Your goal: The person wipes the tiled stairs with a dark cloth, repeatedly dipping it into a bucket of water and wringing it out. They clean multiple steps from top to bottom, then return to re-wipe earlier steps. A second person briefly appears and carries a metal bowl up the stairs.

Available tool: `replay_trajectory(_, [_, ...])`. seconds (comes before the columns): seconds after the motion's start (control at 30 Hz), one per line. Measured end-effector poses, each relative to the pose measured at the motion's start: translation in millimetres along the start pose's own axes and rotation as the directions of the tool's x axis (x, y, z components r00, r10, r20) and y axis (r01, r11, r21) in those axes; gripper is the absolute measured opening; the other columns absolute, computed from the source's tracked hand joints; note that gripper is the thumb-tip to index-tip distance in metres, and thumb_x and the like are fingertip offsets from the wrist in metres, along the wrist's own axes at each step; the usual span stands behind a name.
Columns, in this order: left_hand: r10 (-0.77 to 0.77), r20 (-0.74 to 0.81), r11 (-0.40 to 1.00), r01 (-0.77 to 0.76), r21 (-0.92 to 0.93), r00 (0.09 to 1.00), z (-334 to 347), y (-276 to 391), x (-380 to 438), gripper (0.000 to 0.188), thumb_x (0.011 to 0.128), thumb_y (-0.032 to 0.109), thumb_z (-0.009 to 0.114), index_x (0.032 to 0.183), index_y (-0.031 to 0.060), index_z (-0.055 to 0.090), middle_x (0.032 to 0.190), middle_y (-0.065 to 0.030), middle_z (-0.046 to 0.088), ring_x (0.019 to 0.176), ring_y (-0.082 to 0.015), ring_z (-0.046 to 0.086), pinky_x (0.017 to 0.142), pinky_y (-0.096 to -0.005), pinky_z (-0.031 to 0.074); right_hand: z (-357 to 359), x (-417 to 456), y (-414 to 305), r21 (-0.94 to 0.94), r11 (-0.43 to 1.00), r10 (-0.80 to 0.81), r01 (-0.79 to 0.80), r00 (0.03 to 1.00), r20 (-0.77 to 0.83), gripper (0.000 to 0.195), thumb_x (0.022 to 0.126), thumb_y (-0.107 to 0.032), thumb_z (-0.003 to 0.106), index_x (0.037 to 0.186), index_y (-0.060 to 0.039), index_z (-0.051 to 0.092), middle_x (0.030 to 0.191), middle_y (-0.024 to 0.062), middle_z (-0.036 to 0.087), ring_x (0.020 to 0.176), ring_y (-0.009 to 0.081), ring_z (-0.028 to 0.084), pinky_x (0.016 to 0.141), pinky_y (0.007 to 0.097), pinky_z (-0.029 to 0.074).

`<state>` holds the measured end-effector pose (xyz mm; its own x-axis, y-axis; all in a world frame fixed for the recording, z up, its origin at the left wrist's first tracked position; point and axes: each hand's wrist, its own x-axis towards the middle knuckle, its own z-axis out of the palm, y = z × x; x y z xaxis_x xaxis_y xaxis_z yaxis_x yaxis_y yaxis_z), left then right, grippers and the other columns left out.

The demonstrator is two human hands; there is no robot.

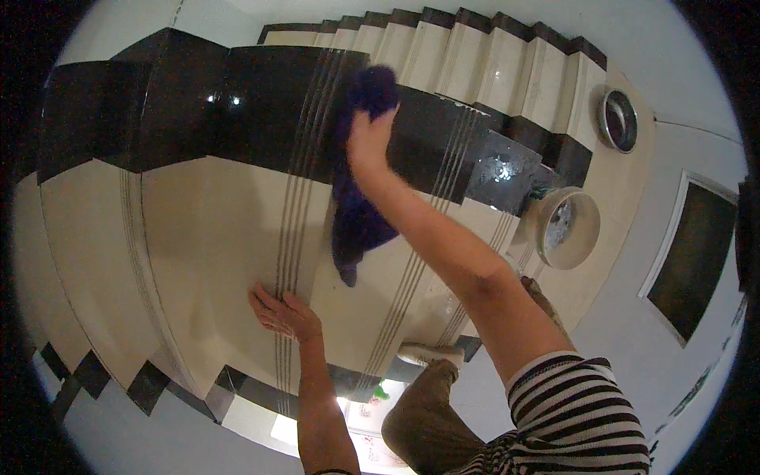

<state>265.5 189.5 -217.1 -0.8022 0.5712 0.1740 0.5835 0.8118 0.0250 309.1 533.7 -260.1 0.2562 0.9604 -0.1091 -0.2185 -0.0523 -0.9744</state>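
Observation:
My right hand [371,133] is on a dark blue cloth [365,219], gripping it against the black edge tiles [255,107] of a staircase. Part of the cloth is bunched beyond my fingers, and the rest trails down over the cream step. Lower and to the left, my left hand [286,314] rests with its fingers apart on the grooved strip of a cream tiled step [237,237]; nothing is held in it.
A whitish plastic bucket [585,237] with liquid stands at the right, and a metal basin [620,122] lies farther up. Wet patches shine on the dark tile [502,166]. More stairs [463,59] run along the top. My shoe [430,354] is on a step.

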Motion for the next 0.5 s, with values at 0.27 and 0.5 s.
replay_trajectory(0.27, [0.025, 0.013, 0.999, -0.024, -0.038, 1.000, -9.2, 3.2, 2.2, 0.064, 0.098, 0.051, 0.029, 0.145, 0.0066, 0.034, 0.148, -0.0229, 0.029, 0.135, -0.0387, 0.029, 0.105, -0.0562, 0.024, -62.6, 85.9, 22.2, -0.835, 0.300, 0.091, 0.461, 0.858, 0.506, 0.044, 0.090, -0.025, 0.058, 0.132, -0.0241, 0.049, 0.111, 0.0164, 0.050, 0.106, 0.0362, 0.055, 0.081, 0.0470, 0.050])
replay_trajectory(0.5, [-0.061, 0.051, 0.997, 0.063, -0.036, 0.997, -7.0, 15.9, 3.6, 0.064, 0.098, 0.051, 0.033, 0.144, 0.0063, 0.034, 0.148, -0.0232, 0.029, 0.135, -0.0405, 0.028, 0.106, -0.0567, 0.023, -227.2, 82.3, -1.6, -0.863, 0.217, 0.201, 0.456, 0.844, 0.497, 0.073, 0.073, -0.005, 0.067, 0.139, -0.0274, 0.046, 0.125, 0.0134, 0.048, 0.120, 0.0353, 0.047, 0.089, 0.0432, 0.049])
